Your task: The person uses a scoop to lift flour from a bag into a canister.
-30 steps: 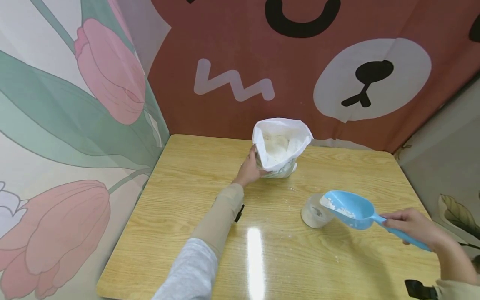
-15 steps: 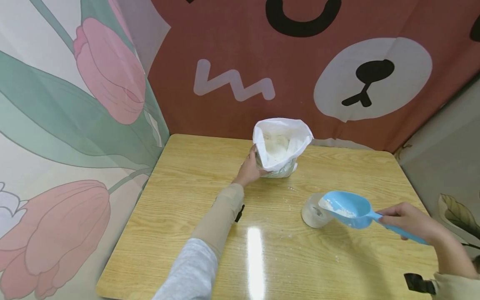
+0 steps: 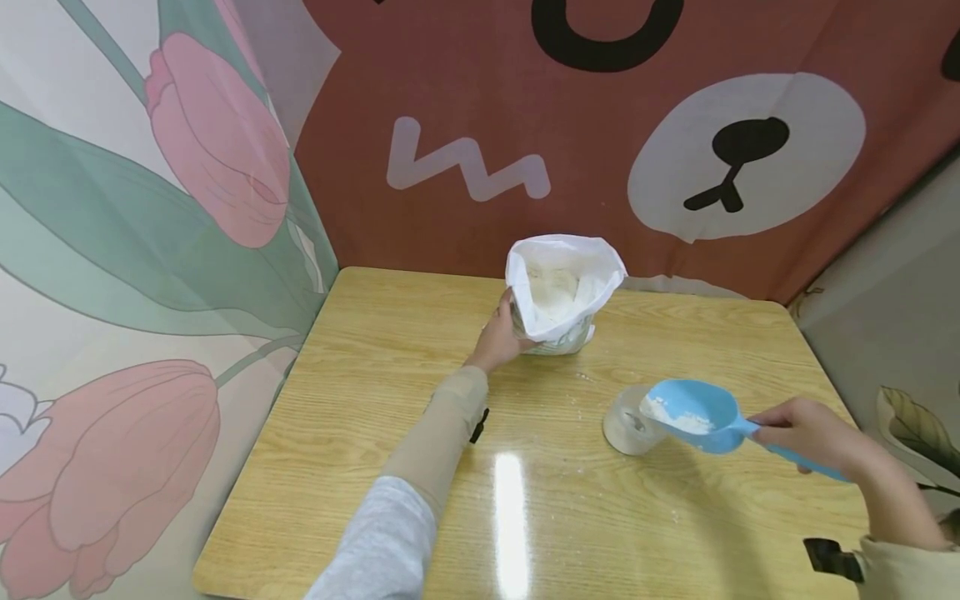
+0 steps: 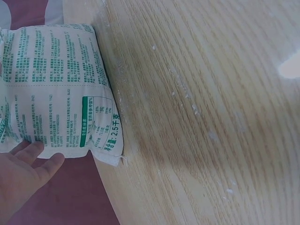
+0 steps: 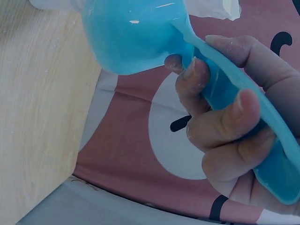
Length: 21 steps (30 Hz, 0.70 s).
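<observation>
My left hand [image 3: 498, 337] holds the left side of an open white flour bag [image 3: 566, 329] at the table's back. In the left wrist view, green print covers the bag [image 4: 56, 89], and fingertips [image 4: 51, 164] lie against its lower edge. White powder shows inside its wide mouth. With curled fingers, my right hand [image 3: 813, 437] grips the handle of a blue scoop [image 3: 716, 404]. Some white powder lies in the scoop, whose lip overlaps the rim of a clear round container [image 3: 626, 429] on the table. The right wrist view shows the scoop's underside [image 5: 133, 35].
The wooden table [image 3: 375, 400] has small white specks of powder around the container. Directly behind it hangs a brown cloth with a bear print [image 3: 465, 92]. A flower-print cloth [image 3: 217, 142] borders the left side, and a grey cloth [image 3: 892, 275] the right.
My right hand and the scoop have shifted slightly up and left, the handle now a little flatter. The left hand, bag and container stay in place.
</observation>
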Motion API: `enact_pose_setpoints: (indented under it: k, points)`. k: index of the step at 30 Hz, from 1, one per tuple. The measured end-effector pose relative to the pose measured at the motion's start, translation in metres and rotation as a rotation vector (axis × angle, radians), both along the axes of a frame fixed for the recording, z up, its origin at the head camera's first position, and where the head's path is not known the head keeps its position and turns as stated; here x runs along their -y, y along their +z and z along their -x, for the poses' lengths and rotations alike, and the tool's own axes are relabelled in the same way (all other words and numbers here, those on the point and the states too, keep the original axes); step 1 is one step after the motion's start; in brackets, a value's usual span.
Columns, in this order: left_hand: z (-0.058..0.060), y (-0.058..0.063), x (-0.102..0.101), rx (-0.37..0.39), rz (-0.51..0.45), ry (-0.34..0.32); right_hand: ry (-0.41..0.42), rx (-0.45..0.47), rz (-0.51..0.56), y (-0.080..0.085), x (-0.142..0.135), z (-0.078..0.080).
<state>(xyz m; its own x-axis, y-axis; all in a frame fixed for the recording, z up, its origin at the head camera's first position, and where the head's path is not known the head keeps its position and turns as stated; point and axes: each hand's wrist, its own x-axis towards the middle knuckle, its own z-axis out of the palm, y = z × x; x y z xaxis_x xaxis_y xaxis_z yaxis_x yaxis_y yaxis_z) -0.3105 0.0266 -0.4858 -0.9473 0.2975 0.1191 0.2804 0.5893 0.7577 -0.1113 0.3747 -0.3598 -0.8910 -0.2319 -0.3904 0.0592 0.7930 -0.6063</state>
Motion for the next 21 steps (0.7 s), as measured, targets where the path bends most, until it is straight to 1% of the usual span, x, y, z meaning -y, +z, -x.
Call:
enact_pose_setpoints:
  k: [7, 12, 16, 21]
  points:
    - [-0.001, 0.002, 0.000, 0.008, 0.010, -0.001, 0.007, -0.044, -0.115, 0.003, 0.009, -0.001]
    - [-0.001, 0.002, -0.001, 0.006, 0.007, 0.004, 0.029, -0.068, -0.185, 0.005, 0.015, -0.001]
    - [-0.001, 0.002, 0.000, 0.001, 0.002, 0.006, 0.051, -0.072, -0.215, 0.008, 0.019, 0.000]
    - [-0.002, 0.002, 0.000, 0.005, 0.000, 0.003, 0.046, -0.059, -0.226, 0.012, 0.022, 0.002]
